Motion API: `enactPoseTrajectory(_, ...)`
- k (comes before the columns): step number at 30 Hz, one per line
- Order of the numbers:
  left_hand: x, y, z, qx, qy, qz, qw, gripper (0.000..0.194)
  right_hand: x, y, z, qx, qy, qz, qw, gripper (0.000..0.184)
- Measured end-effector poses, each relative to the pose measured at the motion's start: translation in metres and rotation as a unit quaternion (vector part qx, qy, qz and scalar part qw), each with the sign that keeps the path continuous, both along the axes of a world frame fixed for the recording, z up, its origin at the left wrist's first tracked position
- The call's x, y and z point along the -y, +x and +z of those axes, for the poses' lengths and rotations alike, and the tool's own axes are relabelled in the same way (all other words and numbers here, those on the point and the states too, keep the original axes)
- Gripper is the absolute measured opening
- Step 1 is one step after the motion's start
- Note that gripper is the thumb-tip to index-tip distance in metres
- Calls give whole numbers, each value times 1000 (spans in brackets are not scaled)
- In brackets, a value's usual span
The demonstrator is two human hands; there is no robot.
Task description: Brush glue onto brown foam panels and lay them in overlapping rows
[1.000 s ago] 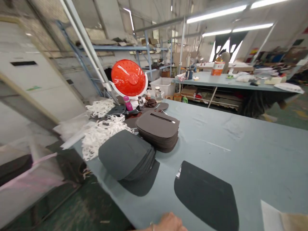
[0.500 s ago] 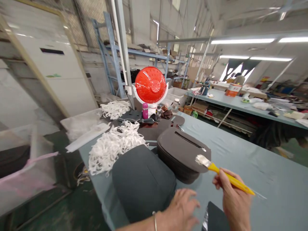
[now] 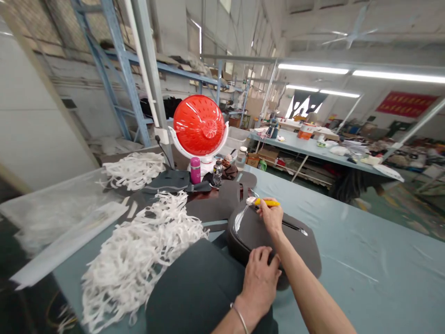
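A dark grey bag piece (image 3: pixel 259 229) with a zip along its top lies on the table; a white wet streak (image 3: pixel 239 217) runs along its far left edge. My right hand (image 3: pixel 271 217) grips a brush by its yellow handle (image 3: pixel 267 202), and the white-coated bristles (image 3: pixel 251 200) touch the piece at its far edge. My left hand (image 3: pixel 261 274), with a bangle at the wrist, rests on the near side of the piece, fingers slightly spread and bent over the rim. Next to it bulges a dark green rounded piece (image 3: pixel 194 287). My right forearm covers part of the grey piece.
White strips (image 3: pixel 139 260) are heaped to the left on the blue-covered table (image 3: pixel 375 250). Behind stand a red round heater (image 3: pixel 200 125), a pink flask (image 3: pixel 195 170) and a glass jar (image 3: pixel 241 157). Flat grey pieces (image 3: pixel 212 208) lie beyond the bag piece.
My right hand has moved the brush forward and left onto the bag piece, where a white streak now shows. My left hand has come down on its near side. The view has shifted right.
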State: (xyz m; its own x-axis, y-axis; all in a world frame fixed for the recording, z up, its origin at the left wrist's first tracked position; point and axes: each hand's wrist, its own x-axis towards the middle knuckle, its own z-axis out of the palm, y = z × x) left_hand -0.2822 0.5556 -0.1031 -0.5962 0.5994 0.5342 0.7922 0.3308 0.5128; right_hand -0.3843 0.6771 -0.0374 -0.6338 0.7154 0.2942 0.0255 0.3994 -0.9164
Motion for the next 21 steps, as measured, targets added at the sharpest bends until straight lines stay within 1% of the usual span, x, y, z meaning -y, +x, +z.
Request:
enactPoseTrajectory(2, -1, 1, 3, 15, 0, 7, 1000, 35, -14, -9, 2, -6, -17, -3, 1000, 36)
enactPoseTrajectory(3, -3, 1, 3, 18, -1, 11, 1000, 33, -23, -7, 2, -2, -20, -4, 1000, 36)
enactPoseTrajectory(5, -6, 1, 2, 16, -4, 17, 1000, 30, -46, 12, 3, 15, -10, -48, 999, 35)
enactPoseTrajectory(7, -8, 1, 1, 6, -10, 22, 1000, 31, -76, 47, 3, 35, 15, -136, 990, 33)
enactPoseTrajectory(9, -9, 2, 1, -8, -14, 24, 1000, 31, -106, 92, 6, 55, 46, -244, 967, 30)
enactPoseTrajectory(11, -11, 4, 2, -20, -19, 27, 999, 31, -127, 137, 8, 64, 50, -331, 940, 26)
enactPoseTrajectory(12, -12, 5, 2, -25, -23, 27, 999, 31, -132, 157, 8, 64, 39, -353, 933, 25)
enactPoseTrajectory(14, -14, 8, 3, -31, -30, 28, 999, 30, -128, 192, 7, 59, 7, -355, 933, 24)
enactPoseTrajectory(16, -16, 12, 3, -33, -36, 29, 998, 30, -110, 220, 5, 63, 0, -337, 939, 23)
enactPoseTrajectory(19, -14, 15, 7, -21, -40, 27, 999, 31, -67, 256, 2, 94, 30, -333, 938, 19)
enactPoseTrajectory(21, -10, 9, 15, 12, -38, -2, 999, 28, -34, 268, 2, 95, 60, -360, 926, 18)
